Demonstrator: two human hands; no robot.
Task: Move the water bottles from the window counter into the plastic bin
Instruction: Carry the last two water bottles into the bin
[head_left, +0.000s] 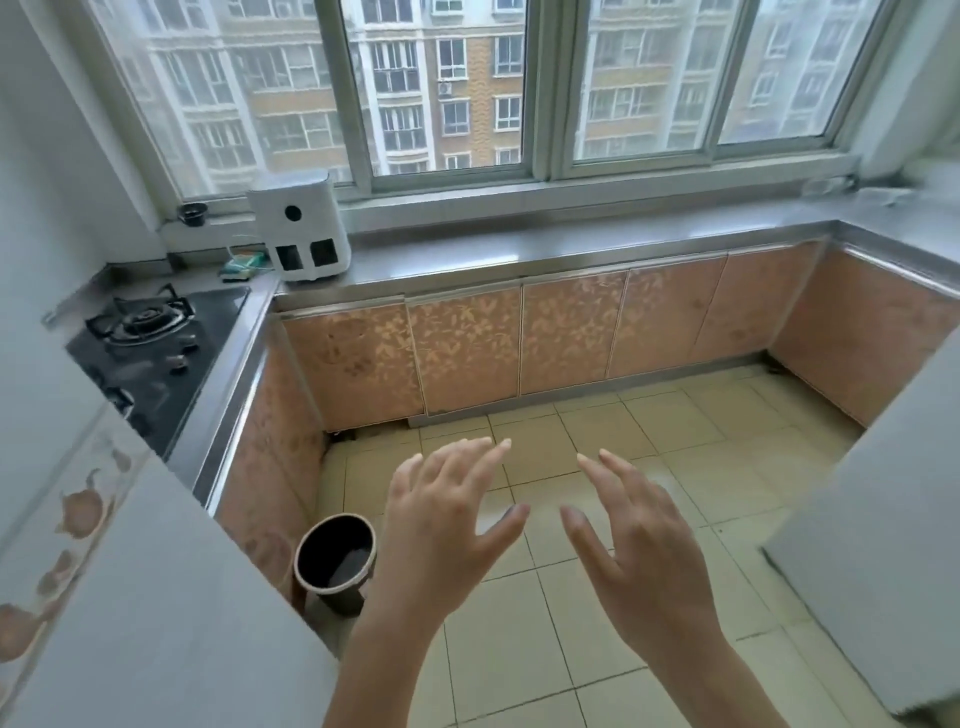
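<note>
My left hand (447, 525) and my right hand (639, 540) are held out side by side over the tiled floor, fingers spread, holding nothing. The steel window counter (571, 247) runs below the window, well ahead of both hands. I see no water bottle on it and no plastic bin anywhere in view. Some clear, blurred items (878, 193) lie at the counter's far right end; I cannot tell what they are.
A white appliance (301, 228) stands at the counter's left end, beside a black gas hob (150, 343). A dark round waste bucket (337, 561) sits on the floor by the left cabinets. Pink cabinet doors (571, 332) line the counter. A white unit (883, 545) stands at right.
</note>
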